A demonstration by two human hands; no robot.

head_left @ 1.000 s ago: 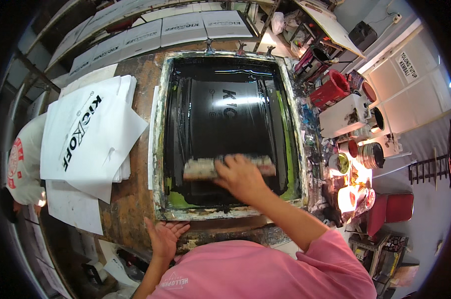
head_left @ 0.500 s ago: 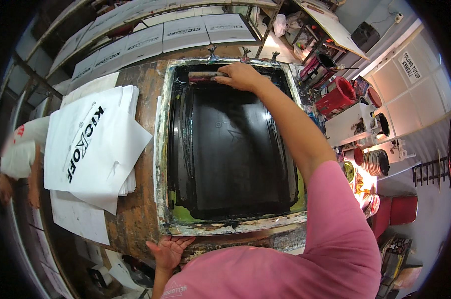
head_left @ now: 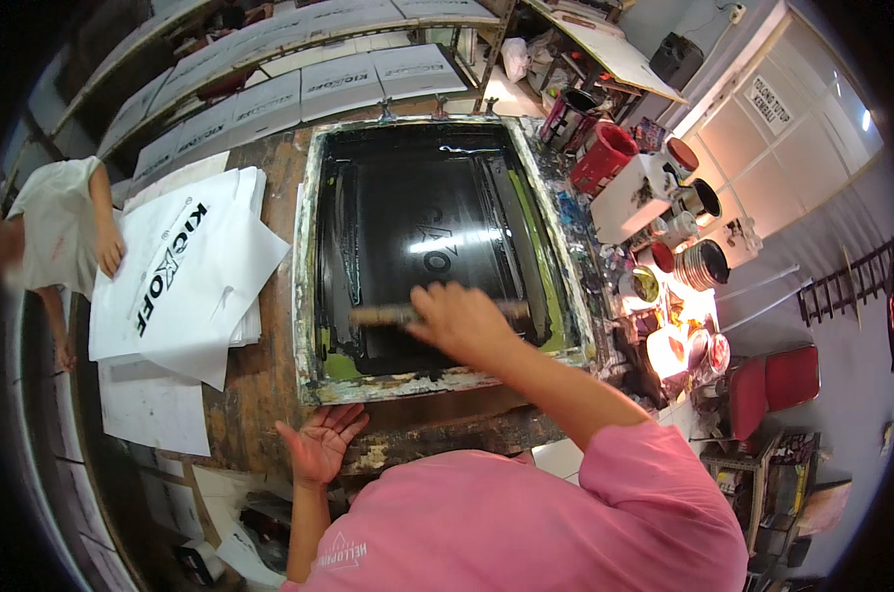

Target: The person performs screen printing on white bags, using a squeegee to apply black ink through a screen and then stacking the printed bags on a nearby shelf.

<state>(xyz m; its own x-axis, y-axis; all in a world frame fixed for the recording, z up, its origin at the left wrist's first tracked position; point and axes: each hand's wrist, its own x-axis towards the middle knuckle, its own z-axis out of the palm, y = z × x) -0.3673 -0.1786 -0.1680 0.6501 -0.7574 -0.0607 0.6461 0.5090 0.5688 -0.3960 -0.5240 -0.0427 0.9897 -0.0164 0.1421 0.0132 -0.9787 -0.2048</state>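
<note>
My right hand (head_left: 459, 321) is closed around the wooden handle of a squeegee (head_left: 380, 316), which lies across the near part of a screen-printing frame (head_left: 303, 252). Black ink covers most of the mesh (head_left: 437, 345), and dark lettering shows through it beyond the squeegee. Green strips of mesh border the ink. Just below the frame's near left corner, my left hand (head_left: 325, 441) is open, palm up with fingers spread, and holds nothing. Whether its fingertips touch the frame is hard to tell.
A stack of printed white sheets (head_left: 176, 271) lies on the worn wooden table (head_left: 281, 187) at left, beside another person (head_left: 67, 222). Clamps (head_left: 439, 107) line the far frame edge. Ink pots and a red bucket (head_left: 605, 158) crowd the right. Printed sheets lie on racks (head_left: 338, 84) behind.
My right hand has drawn the squeegee from the far end of the screen toward me. The other person has come closer to the stack. My left hand stays near the frame's corner.
</note>
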